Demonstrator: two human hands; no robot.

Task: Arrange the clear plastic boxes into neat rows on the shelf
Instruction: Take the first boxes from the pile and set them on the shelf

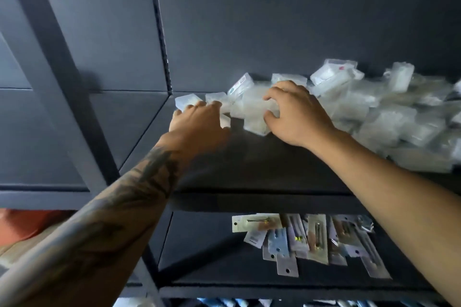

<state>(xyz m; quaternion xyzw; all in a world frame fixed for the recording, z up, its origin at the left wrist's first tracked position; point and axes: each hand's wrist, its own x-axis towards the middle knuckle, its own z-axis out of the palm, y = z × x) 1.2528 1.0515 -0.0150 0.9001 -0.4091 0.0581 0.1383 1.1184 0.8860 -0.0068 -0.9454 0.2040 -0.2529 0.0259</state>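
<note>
1. The right hand's fingers [270, 97] are curled like a claw over a small cluster of clear plastic boxes [254, 113], with the thumb pressed against the near side of one box and the fingertips hooked over the far side, so the hand is gripping that cluster.
2. The right hand [296, 114] reaches in from the lower right with a bare forearm, and its wrist hovers just above the shelf [262, 169].
3. The left hand's fingers [197, 107] lie bent and close together, with their tips touching two small boxes [199, 101] at the left end of the group; motion blur means I cannot tell whether they pinch anything or only press.
4. The left hand [197, 124] comes in from the lower left on a tattooed forearm [129, 194].
5. The boxes under both hands sit toward the back left of the dark shelf, a few side by side and the rest tilted.
6. To the right, a large loose pile of boxes [389, 112] slopes across the shelf up to its back wall, jumbled at all angles.
7. The front left of the shelf is bare dark surface.
8. On the lower shelf [199, 257] lies a fan of flat carded packets [306, 242], overlapping one another.
</note>
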